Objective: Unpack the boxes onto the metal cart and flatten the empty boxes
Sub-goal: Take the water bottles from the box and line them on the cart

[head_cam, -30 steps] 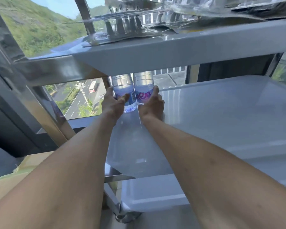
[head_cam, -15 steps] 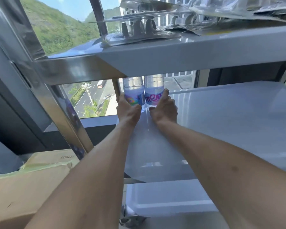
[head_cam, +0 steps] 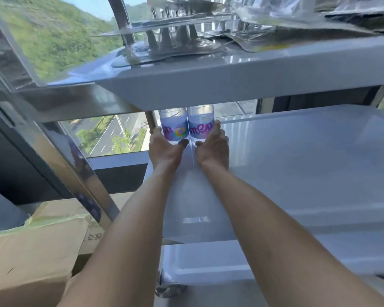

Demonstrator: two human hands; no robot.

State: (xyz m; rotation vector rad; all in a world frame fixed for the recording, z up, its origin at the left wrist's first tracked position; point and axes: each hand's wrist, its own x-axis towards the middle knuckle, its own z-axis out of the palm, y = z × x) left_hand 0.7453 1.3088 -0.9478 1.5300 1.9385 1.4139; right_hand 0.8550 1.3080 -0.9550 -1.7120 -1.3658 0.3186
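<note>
Two clear water bottles with purple labels stand side by side at the far left corner of the metal cart's middle shelf (head_cam: 297, 165). My left hand (head_cam: 164, 149) grips the left bottle (head_cam: 174, 127) low on its body, thumb across the front. My right hand (head_cam: 213, 147) grips the right bottle (head_cam: 201, 126) the same way. Their caps are hidden behind the cart's top shelf (head_cam: 231, 74). An open cardboard box (head_cam: 31, 247) with yellow-green tape sits on the floor at the lower left.
Clear plastic packaging trays (head_cam: 175, 41) lie on the top shelf. The cart's slanted steel post (head_cam: 60, 156) runs between the box and the shelf. A lower shelf (head_cam: 208, 262) shows below. A window behind looks out on hills and a road.
Both bottles have slid a little farther toward the back corner with my hands still around them. The camera has shifted, showing more of the cardboard box.
</note>
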